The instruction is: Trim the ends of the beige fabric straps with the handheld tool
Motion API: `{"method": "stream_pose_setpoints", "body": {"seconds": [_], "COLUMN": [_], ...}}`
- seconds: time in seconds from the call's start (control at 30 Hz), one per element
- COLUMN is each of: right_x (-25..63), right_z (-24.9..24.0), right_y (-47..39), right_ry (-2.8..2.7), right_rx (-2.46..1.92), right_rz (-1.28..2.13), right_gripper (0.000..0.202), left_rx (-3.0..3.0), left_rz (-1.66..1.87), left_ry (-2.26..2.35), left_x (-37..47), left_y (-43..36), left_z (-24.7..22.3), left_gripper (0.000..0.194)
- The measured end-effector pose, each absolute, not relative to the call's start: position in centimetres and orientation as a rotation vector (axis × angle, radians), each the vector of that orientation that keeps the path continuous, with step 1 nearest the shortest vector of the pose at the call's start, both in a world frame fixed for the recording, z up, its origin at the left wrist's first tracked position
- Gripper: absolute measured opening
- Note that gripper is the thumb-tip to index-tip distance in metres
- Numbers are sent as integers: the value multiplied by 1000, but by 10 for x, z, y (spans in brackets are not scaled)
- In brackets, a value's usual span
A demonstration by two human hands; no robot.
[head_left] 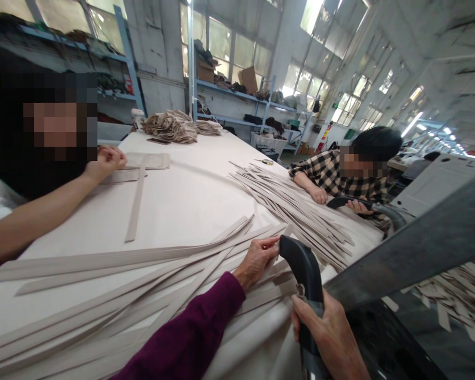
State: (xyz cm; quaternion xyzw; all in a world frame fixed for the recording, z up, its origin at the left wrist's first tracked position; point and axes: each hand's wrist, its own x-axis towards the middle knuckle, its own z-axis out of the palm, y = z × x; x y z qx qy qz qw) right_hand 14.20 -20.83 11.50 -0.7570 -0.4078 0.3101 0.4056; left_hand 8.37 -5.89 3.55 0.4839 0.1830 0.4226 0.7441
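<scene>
My right hand (328, 324) is wrapped around a black curved vacuum hose handle (306, 264), thumb near a small metal part on its side. The handle's mouth points left toward my left hand (258, 261). My left fingers are pinched together right at that mouth, on a beige fabric strip whose gripped part is mostly hidden. Many long beige fabric strips (142, 287) lie loosely over the table under and beside my left forearm, which wears a purple sleeve.
Across the white table (198, 190), a co-worker in a checked shirt (328, 171) holds a similar black handle (344, 201) by another strip pile (296, 206). A second co-worker's hand (108, 158) is at left. A grey metal beam (411, 243) slants at right. Bundles (170, 125) lie behind.
</scene>
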Motion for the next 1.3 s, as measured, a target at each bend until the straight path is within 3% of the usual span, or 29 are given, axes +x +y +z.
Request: {"method": "stream_pose_setpoints", "body": {"seconds": [1.3], "right_x": [144], "right_z": [109], "right_y": [-199], "right_ry": [-1006], "right_rx": [-1860], "right_rz": [797], "right_gripper": [22], "left_rx": [1473], "left_rz": [1005], "left_ry": [428], "left_x": [72], "left_y": [-53], "left_z": [35], "left_gripper": [39]}}
